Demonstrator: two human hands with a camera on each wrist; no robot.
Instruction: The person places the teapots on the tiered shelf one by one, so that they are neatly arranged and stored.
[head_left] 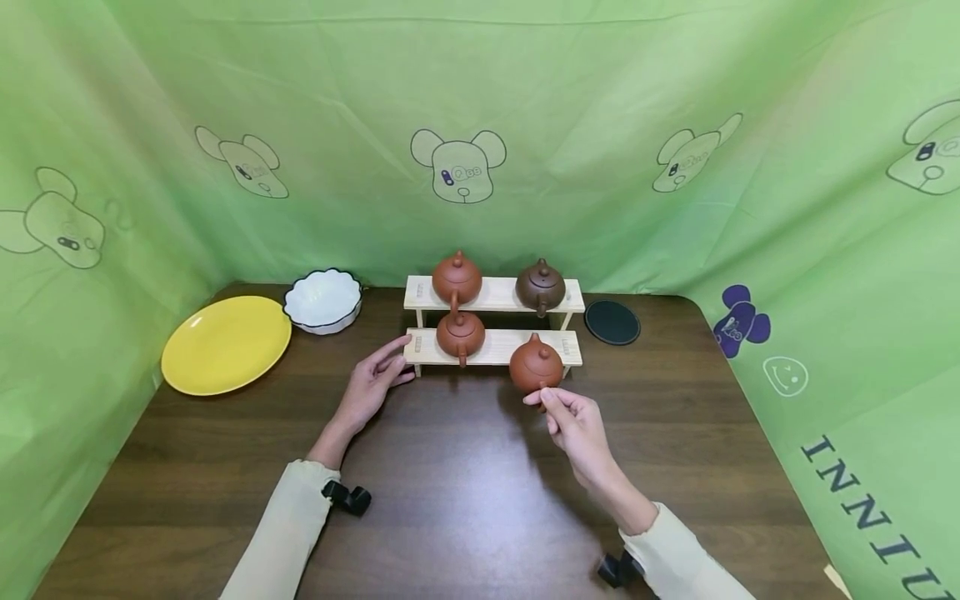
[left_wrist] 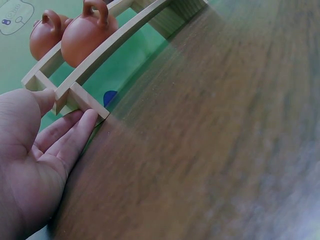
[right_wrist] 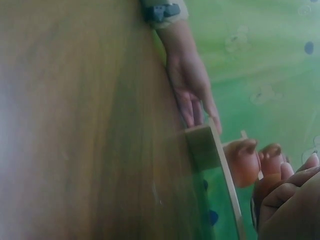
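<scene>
My right hand (head_left: pixel 581 429) pinches the handle of a reddish-brown clay teapot (head_left: pixel 536 367), which is at the front right of the lower tier of a wooden two-tier rack (head_left: pixel 501 354); whether its base touches the board cannot be told. My left hand (head_left: pixel 369 385), fingers mostly straight, touches the rack's left end, by the board and its leg (left_wrist: pixel 86 99). A second reddish-brown teapot (head_left: pixel 461 335) stands on the lower tier's left side. On the upper tier stand another reddish-brown teapot (head_left: pixel 457 280) and a dark brown teapot (head_left: pixel 541 286).
A yellow plate (head_left: pixel 227 345) lies at the far left, beside a white scalloped bowl (head_left: pixel 323 300) with a dark rim. A round black coaster (head_left: pixel 612 322) lies right of the rack. Green printed cloth (head_left: pixel 465 100) surrounds the dark wooden table (head_left: pixel 457 500).
</scene>
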